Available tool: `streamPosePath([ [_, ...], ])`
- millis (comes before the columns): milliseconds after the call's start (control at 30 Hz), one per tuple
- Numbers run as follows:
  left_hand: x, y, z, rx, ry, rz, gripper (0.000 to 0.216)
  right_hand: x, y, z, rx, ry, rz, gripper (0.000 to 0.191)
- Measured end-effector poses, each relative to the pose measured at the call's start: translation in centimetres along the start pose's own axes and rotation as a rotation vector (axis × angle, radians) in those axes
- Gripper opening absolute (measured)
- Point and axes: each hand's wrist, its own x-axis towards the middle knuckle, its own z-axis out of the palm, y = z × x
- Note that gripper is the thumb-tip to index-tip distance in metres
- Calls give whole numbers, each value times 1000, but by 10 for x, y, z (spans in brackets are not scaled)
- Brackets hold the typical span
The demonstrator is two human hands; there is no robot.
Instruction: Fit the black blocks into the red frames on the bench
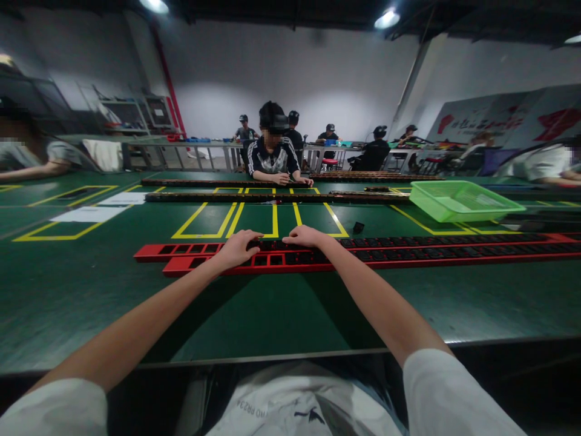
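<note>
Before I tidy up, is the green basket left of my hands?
No, the green basket sits to the right of your right hand.

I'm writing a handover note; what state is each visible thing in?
Left hand: fingers curled, grip unclear
Right hand: fingers bent, grip unclear
Front red rail: partly filled, some slots open
Rear red rail: partly filled, some slots open
Loose black piece: off the rails
Green basket: opening upward
White papers: lying flat
Ceiling lights: lit

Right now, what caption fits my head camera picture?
Left hand and right hand at red frames, green basket beyond.
</note>
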Motion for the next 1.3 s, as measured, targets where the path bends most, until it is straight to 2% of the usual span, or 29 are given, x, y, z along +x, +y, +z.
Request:
streamPosePath([
  [200, -1, 1, 4, 48, -5, 56, 41, 2, 4, 2, -33, 6, -26, 64],
  [767, -1, 4, 1, 12, -41, 68, 35, 3, 3, 3, -24, 12, -30, 64],
  [1300, 0, 1, 5, 29, -12, 118, 29, 1, 1, 2, -35, 16, -36, 62],
])
